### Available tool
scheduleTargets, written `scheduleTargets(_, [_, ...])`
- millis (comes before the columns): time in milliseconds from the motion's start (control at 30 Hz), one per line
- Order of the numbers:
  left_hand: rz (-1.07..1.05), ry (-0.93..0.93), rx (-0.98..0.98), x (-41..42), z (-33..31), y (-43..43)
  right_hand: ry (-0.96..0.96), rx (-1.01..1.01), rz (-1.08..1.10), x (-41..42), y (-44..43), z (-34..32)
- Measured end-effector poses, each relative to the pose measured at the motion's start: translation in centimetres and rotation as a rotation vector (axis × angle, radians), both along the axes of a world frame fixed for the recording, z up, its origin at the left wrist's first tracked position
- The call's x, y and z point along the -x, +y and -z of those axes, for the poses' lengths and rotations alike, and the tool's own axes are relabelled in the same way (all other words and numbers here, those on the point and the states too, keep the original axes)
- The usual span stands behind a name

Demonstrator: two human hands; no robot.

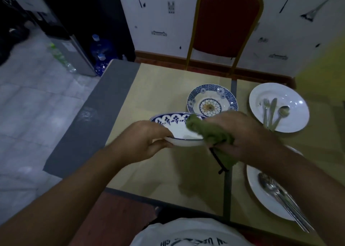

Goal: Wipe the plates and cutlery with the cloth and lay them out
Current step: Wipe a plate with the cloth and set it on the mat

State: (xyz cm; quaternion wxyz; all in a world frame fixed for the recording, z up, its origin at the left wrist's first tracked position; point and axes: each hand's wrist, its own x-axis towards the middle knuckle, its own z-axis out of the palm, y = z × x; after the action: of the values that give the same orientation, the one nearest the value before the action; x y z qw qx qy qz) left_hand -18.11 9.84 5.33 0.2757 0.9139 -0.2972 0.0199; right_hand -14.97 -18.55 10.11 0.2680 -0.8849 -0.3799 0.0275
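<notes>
My left hand [147,139] grips the near rim of a blue-and-white plate [173,125], held tilted above the table. My right hand [240,133] holds a green cloth [207,133] bunched against the plate's right side; a dark cord hangs from the cloth. A second blue patterned plate [194,98] lies flat on the table behind. At the far right a white plate [291,96] carries a fork, knife and spoon [274,113]. Another white plate [261,193] at the near right holds a spoon and other cutlery [274,188], partly hidden by my right forearm.
The beige table [158,89] has a grey strip along its left edge and a dark seam down its right part. A red chair [224,21] with a gold frame stands behind the table. Blue water bottles [100,47] stand on the tiled floor at the left.
</notes>
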Motion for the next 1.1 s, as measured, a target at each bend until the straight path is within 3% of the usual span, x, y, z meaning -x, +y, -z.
scheduleTargets(133, [-0.445,0.473,0.57,2.0,-0.3,-1.2,0.023,-0.212,0.309,0.1,-1.1,-3.1])
scheduleTargets(233, [-0.671,0.704,0.93,3.2,0.3,-2.7,0.051,-0.269,0.408,0.7,-0.2,-3.2])
scheduleTargets(300, [-0.754,0.918,1.215,3.8,0.7,-4.0,0.09,-0.225,0.429,1.9,0.8,-2.3])
scheduleTargets(433, [-0.8,1.156,1.507,5.0,1.3,-6.1,-0.034,-0.015,0.323,5.8,3.8,0.2])
scheduleTargets(567, [-0.836,1.207,1.522,5.7,2.4,-6.9,-0.139,0.099,0.184,6.6,7.1,1.8])
scheduleTargets(733, [-0.838,1.225,1.532,5.7,2.3,-6.1,0.04,-0.046,0.265,2.9,7.5,2.1])
scheduleTargets(933, [-0.905,1.153,1.668,5.2,2.8,-5.2,0.18,-0.1,0.58,2.6,3.2,4.6])
scheduleTargets(1100, [-0.93,1.146,1.786,4.4,3.0,-5.3,0.175,-0.089,0.451,7.4,3.7,6.1])
